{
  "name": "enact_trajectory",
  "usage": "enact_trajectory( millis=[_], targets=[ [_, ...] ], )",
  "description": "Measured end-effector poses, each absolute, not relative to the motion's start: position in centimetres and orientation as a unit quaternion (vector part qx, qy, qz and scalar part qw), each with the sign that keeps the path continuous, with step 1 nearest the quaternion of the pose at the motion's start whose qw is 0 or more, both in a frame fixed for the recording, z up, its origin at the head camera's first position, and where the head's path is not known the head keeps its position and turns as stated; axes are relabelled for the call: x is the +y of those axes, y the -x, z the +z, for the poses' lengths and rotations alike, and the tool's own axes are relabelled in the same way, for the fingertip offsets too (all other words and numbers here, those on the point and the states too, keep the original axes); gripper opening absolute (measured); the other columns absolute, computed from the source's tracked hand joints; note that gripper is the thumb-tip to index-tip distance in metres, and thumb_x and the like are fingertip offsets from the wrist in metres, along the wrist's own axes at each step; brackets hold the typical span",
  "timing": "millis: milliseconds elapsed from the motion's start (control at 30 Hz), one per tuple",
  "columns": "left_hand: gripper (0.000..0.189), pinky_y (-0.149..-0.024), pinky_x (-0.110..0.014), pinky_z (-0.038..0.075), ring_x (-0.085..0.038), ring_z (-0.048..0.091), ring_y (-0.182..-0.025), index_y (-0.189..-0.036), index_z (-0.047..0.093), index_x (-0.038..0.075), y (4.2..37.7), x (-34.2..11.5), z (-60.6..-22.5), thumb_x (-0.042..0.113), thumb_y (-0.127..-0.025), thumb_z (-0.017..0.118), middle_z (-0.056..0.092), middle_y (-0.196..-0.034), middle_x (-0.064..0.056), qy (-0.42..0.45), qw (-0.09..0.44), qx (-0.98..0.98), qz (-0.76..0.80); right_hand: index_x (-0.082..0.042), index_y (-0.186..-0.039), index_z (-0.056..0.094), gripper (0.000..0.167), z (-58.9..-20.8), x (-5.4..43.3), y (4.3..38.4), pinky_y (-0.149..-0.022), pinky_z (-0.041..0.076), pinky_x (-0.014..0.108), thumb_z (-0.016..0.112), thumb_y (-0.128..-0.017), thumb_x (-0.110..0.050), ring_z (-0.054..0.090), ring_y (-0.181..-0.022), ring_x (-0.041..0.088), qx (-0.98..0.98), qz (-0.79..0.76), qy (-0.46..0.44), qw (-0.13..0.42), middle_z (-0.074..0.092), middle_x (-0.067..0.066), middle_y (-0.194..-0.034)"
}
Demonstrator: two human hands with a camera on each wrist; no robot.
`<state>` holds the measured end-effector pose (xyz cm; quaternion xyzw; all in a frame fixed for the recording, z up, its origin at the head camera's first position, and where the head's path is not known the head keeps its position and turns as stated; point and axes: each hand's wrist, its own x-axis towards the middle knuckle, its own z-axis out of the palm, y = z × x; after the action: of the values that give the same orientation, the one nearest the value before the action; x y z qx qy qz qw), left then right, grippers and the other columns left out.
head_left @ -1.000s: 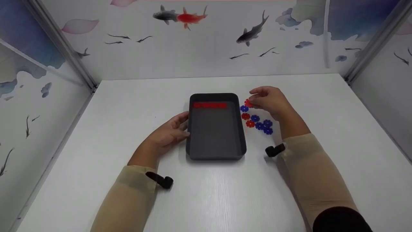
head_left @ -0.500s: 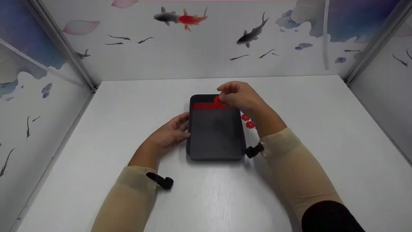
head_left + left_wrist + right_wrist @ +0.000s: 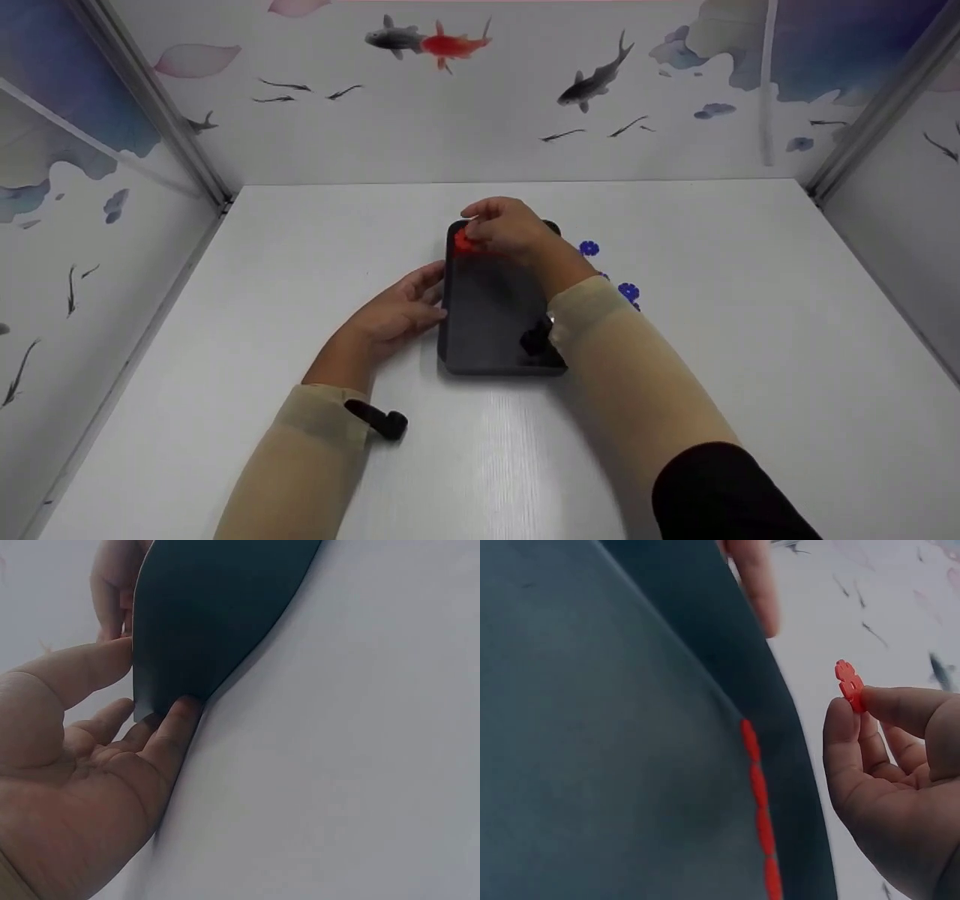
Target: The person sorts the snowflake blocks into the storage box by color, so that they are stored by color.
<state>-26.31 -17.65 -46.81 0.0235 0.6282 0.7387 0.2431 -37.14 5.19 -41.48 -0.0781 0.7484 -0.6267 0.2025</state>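
Observation:
A dark grey rectangular tray lies on the white table. My left hand rests against the tray's left wall; its fingertips touch the outside in the left wrist view, fingers fairly straight. My right hand hovers over the tray's far left corner and pinches a red flower-shaped disc between thumb and index finger, with the other fingers loosely bent. Inside the tray, a row of red discs runs along the far wall; in the head view my right hand and the held disc largely cover that row.
Blue flower-shaped discs lie on the table to the right of the tray, some behind my right forearm. One blue disc sits apart near the tray's far right corner. Printed panels enclose the table at the back and sides.
My right hand has carried a red disc leftward from the loose pieces, across the tray to its far left corner. One blue disc lies slightly farther from the tray. My left hand stays put.

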Motion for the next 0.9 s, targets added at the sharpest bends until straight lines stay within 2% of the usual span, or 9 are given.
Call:
enact_trajectory(
  millis=[300, 533, 767, 900],
  targets=[
    [0.089, -0.127, -0.041, 0.04, -0.015, 0.032, -0.164, -0.167, 0.036, 0.023, 26.5, -17.7, -47.0, -0.014, -0.092, 0.066, 0.031, -0.177, 0.005, -0.032, 0.243, 0.629, 0.738, -0.01, -0.123, 0.072, 0.025, -44.6, 4.4, 37.4, -0.087, 0.064, 0.032, 0.075, -0.098, -0.008, 0.071, -0.099, 0.021, 0.764, -0.616, 0.068, 0.181, 0.07, 0.011, -0.116],
    [0.09, -0.128, -0.042, 0.04, -0.015, 0.031, -0.164, -0.168, 0.033, 0.022, 26.5, -17.8, -47.0, -0.013, -0.092, 0.066, 0.031, -0.177, 0.006, -0.035, 0.247, 0.621, 0.743, -0.012, -0.117, 0.073, 0.024, -45.0, 4.3, 37.4, -0.089, 0.064, 0.032, 0.081, -0.094, -0.012, 0.074, -0.099, 0.022, 0.827, -0.532, 0.074, 0.167, 0.075, 0.011, -0.117],
    [0.091, -0.129, -0.043, 0.038, -0.017, 0.029, -0.165, -0.169, 0.032, 0.021, 26.5, -17.9, -47.0, -0.012, -0.092, 0.067, 0.03, -0.178, 0.005, -0.036, 0.245, 0.63, 0.736, -0.013, -0.118, 0.073, 0.021, -44.8, 4.3, 37.3, -0.09, 0.063, 0.033, 0.078, -0.098, -0.017, 0.073, -0.101, 0.023, 0.845, -0.51, 0.057, 0.152, 0.073, 0.01, -0.118],
    [0.09, -0.129, -0.044, 0.037, -0.017, 0.029, -0.165, -0.169, 0.032, 0.021, 26.5, -17.9, -47.0, -0.013, -0.093, 0.067, 0.029, -0.178, 0.004, -0.036, 0.245, 0.628, 0.738, -0.01, -0.121, 0.073, 0.022, -44.6, 4.3, 37.3, -0.09, 0.064, 0.033, 0.074, -0.1, -0.013, 0.073, -0.102, 0.023, 0.84, -0.519, 0.056, 0.149, 0.073, 0.011, -0.119]
  ],
)
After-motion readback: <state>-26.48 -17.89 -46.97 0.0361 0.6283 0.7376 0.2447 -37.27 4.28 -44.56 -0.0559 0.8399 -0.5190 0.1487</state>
